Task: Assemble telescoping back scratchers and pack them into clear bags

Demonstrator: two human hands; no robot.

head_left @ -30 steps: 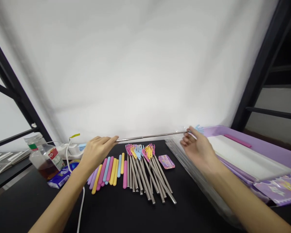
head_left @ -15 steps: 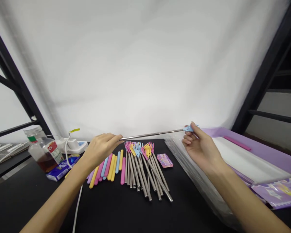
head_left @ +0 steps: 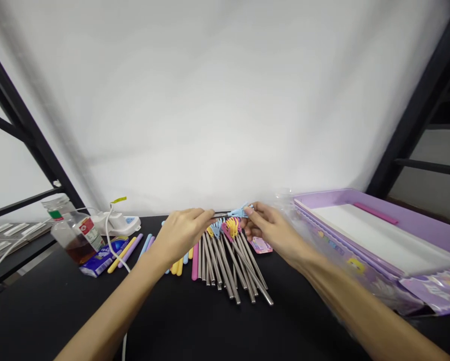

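Observation:
My left hand (head_left: 180,231) and my right hand (head_left: 270,228) are close together above the black table, each pinching an end of one telescopic back scratcher (head_left: 232,214) with a blue hand-shaped head. The scratcher is collapsed short; only a bit of steel shaft shows between my fingers. Below them lies a pile of several steel scratchers (head_left: 228,265) with pink, yellow and blue heads. Several pastel handle sleeves (head_left: 180,260) lie to the left of the pile, partly hidden by my left wrist.
A purple tray (head_left: 379,235) with a white inside and clear plastic bags (head_left: 322,245) are at the right. A glass jar (head_left: 72,233), a blue packet (head_left: 97,260), a white power strip (head_left: 116,220) with cable and a small pink card (head_left: 260,245) lie about. Black shelf frames stand either side.
The scratcher was stretched long between my hands. Now it is pushed short: my right hand has moved left to meet my left hand above the pile.

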